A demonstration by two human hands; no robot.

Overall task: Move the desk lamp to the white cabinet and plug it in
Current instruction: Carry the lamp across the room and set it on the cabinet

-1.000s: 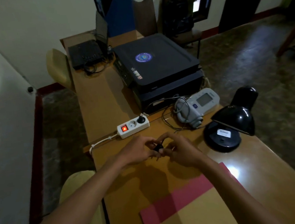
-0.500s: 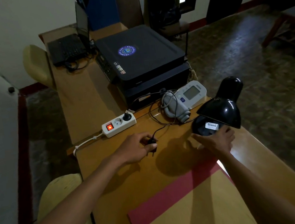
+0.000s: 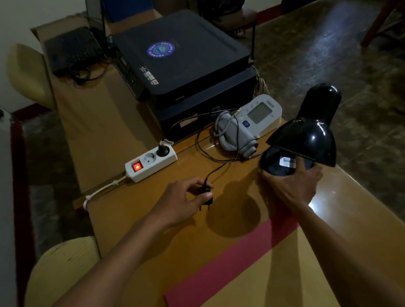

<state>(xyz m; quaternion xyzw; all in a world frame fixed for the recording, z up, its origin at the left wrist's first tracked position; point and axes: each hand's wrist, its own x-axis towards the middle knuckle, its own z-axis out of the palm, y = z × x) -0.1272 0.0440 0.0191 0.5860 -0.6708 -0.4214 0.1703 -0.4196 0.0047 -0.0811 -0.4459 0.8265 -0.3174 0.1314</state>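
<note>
A glossy black desk lamp (image 3: 305, 131) stands on the wooden desk (image 3: 133, 224) at the right, its shade tilted over a round base with a white label. My right hand (image 3: 292, 184) grips the near rim of that base. My left hand (image 3: 183, 201) pinches the lamp's black plug (image 3: 205, 194), held free just above the desk, prongs pointing toward me. The thin black cord (image 3: 211, 152) loops from the plug back to the lamp. No white cabinet is clearly visible.
A white power strip (image 3: 150, 163) with a lit red switch and one black plug in it lies behind my left hand. A blood pressure monitor (image 3: 259, 116) with its grey cuff, a black printer (image 3: 183, 62), a laptop and chairs surround the desk. A pink-and-tan folder (image 3: 235, 275) lies near me.
My right hand let go of the plug, reached right and took hold of the lamp base. My left hand kept the plug. The view shifted closer and rightward.
</note>
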